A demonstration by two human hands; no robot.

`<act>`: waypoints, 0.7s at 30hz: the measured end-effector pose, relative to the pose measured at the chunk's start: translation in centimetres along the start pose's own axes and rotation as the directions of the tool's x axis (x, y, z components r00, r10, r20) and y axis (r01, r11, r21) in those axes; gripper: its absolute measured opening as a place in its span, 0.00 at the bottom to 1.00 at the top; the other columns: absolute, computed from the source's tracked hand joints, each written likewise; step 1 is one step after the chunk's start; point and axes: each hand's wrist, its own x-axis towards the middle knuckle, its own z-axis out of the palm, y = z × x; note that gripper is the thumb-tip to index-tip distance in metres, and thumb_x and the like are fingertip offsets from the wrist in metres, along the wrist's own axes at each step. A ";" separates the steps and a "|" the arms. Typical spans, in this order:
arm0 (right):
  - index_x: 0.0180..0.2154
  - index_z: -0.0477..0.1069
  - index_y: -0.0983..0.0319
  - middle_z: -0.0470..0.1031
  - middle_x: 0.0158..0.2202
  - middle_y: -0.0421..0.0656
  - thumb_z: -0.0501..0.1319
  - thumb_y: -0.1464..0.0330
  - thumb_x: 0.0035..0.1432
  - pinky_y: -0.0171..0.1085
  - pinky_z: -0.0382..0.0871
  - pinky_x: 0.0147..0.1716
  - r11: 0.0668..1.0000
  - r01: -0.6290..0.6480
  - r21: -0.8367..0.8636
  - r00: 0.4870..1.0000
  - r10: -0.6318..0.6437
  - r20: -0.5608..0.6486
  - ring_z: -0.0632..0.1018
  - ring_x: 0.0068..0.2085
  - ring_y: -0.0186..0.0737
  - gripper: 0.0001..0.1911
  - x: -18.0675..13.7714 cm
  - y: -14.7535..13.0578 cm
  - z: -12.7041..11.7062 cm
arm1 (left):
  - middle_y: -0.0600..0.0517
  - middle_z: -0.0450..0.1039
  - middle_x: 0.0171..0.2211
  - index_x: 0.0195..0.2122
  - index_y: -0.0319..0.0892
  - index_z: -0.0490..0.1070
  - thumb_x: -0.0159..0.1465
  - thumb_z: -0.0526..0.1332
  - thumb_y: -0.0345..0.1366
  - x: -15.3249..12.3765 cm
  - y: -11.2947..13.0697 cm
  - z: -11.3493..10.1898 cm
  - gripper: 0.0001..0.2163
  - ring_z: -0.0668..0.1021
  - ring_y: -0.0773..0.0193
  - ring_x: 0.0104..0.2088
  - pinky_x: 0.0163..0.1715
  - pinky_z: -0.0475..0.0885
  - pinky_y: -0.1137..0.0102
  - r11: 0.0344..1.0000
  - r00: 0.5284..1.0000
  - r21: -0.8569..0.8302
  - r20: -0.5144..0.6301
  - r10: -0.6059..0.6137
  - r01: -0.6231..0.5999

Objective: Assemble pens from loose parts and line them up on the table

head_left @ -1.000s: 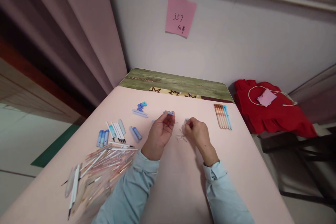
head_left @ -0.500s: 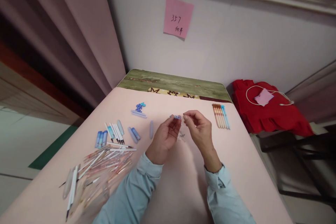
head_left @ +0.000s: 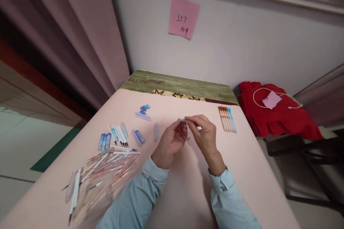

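My left hand (head_left: 172, 142) and my right hand (head_left: 204, 134) meet above the middle of the pink table (head_left: 242, 171). Both pinch a small blue pen part (head_left: 182, 120) between their fingertips. The left fingers curl round its body; the right thumb and forefinger close on its right end. Just left of my hands lies a loose pale blue cap (head_left: 155, 132). A few small clear bits (head_left: 188, 138) on the table are mostly hidden under my hands.
A row of finished orange and blue pens (head_left: 227, 118) lies at the right. Blue barrels and caps (head_left: 104, 141), refills (head_left: 119, 135) and a heap of clear tubes (head_left: 104, 171) lie left. Small blue pieces (head_left: 144, 109) sit further back. A red cloth with a cable (head_left: 276, 111) covers a seat beside the table.
My right hand rose from the clear bits on the table and moved left to the blue part in my left hand. My left hand shifted slightly right.
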 end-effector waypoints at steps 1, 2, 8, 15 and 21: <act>0.40 0.81 0.58 0.80 0.36 0.43 0.64 0.66 0.61 0.36 0.73 0.36 1.000 -0.026 0.012 0.999 0.027 -0.019 0.78 0.36 0.38 0.07 0.0 0.1 -0.1 | 0.50 0.74 0.21 0.30 0.33 0.72 0.68 0.56 0.26 0.0 0.1 0.0 0.09 0.75 0.72 0.19 0.20 0.72 0.80 1.000 1.000 0.007 0.006 -0.004 0.004; 0.41 0.80 0.58 0.80 0.37 0.44 0.64 0.64 0.61 0.36 0.72 0.36 0.997 -0.068 0.030 0.997 0.069 -0.042 0.78 0.36 0.38 0.08 0.1 0.3 -0.4 | 0.49 0.74 0.22 0.31 0.33 0.72 0.68 0.57 0.26 0.0 0.3 0.0 0.08 0.75 0.72 0.20 0.19 0.72 0.80 1.000 1.000 0.014 0.010 -0.005 0.005; 0.34 0.79 0.59 0.79 0.30 0.42 0.64 0.57 0.57 0.36 0.66 0.30 0.862 -0.418 -0.286 0.903 0.430 -0.023 0.76 0.31 0.40 0.12 0.3 3.0 -2.7 | 0.48 0.76 0.28 0.34 0.34 0.71 0.67 0.58 0.26 0.2 3.0 -0.3 0.05 0.74 0.73 0.22 0.19 0.70 0.81 0.995 0.996 -0.033 0.013 0.092 -0.092; 0.30 0.76 0.57 0.79 0.31 0.42 0.64 0.61 0.53 0.35 0.56 0.28 0.586 -0.411 -0.698 0.783 0.619 0.059 0.76 0.32 0.41 0.07 -0.3 4.7 -2.5 | 0.48 0.76 0.29 0.34 0.35 0.70 0.67 0.57 0.26 0.6 3.6 -0.7 0.05 0.73 0.73 0.21 0.18 0.69 0.81 0.993 0.994 -0.044 0.015 0.112 -0.111; 0.32 0.75 0.58 0.78 0.28 0.40 0.63 0.58 0.56 0.34 0.61 0.28 0.822 -0.454 -0.344 0.861 0.504 0.069 0.75 0.29 0.39 0.11 0.3 2.8 -2.9 | 0.47 0.76 0.27 0.33 0.34 0.70 0.67 0.58 0.26 1.0 2.6 -0.8 0.05 0.73 0.73 0.21 0.18 0.68 0.81 0.994 0.994 0.003 0.001 0.111 -0.111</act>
